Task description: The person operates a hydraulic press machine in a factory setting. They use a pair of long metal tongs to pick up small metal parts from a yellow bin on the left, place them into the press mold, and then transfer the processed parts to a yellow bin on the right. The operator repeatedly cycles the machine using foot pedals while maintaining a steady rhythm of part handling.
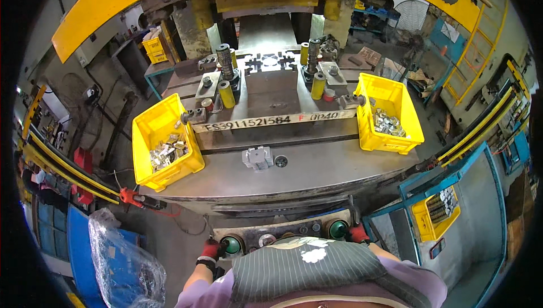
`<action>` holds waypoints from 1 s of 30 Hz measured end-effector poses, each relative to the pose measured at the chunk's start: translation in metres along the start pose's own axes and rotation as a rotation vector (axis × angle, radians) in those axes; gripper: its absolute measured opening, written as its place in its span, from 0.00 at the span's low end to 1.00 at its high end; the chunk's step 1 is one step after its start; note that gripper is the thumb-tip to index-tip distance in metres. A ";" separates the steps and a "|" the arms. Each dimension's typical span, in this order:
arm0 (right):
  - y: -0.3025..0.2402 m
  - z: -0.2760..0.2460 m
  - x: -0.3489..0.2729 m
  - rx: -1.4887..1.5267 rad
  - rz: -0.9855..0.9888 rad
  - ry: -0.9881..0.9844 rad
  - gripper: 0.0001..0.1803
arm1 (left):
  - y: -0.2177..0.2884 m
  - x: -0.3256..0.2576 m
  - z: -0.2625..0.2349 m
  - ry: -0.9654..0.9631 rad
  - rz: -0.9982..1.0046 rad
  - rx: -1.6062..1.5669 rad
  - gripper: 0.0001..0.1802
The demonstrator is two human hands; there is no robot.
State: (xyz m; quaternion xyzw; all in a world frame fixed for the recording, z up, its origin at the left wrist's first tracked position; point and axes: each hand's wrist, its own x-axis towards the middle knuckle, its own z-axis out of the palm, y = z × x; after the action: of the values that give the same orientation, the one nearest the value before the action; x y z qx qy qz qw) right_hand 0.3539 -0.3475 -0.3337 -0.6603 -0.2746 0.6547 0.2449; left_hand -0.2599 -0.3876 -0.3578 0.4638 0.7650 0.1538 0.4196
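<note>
My left hand (211, 248), in a red and black glove, is at the left end of a control panel (246, 232), right beside a round green button (232, 244). At the panel's other end my right hand (358, 233), gloved alike, is next to a second green button (338, 229). The fingers of both hands are too small and partly hidden to read. Beyond the panel, a small stack of grey metal parts (258, 158) stands on the steel press bed (317, 166). Farther back is a die (271, 90) with upright guide posts.
Yellow bins of metal parts stand on the bed's left (148, 138) and right (390, 141). Another yellow bin (425, 226) and a phone (437, 248) are on a blue-framed table at right. Clear plastic wrap (121, 263) hangs over a blue object at lower left.
</note>
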 end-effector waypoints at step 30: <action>-0.005 0.005 -0.015 0.626 -0.400 0.509 0.06 | 0.044 -0.075 -0.029 0.411 0.533 -0.151 0.12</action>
State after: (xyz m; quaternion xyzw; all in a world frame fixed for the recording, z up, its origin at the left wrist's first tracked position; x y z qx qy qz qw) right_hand 0.3491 -0.3542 -0.3195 -0.6283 -0.1166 0.4626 0.6145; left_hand -0.2407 -0.4228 -0.2753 0.5744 0.6719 0.4042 0.2350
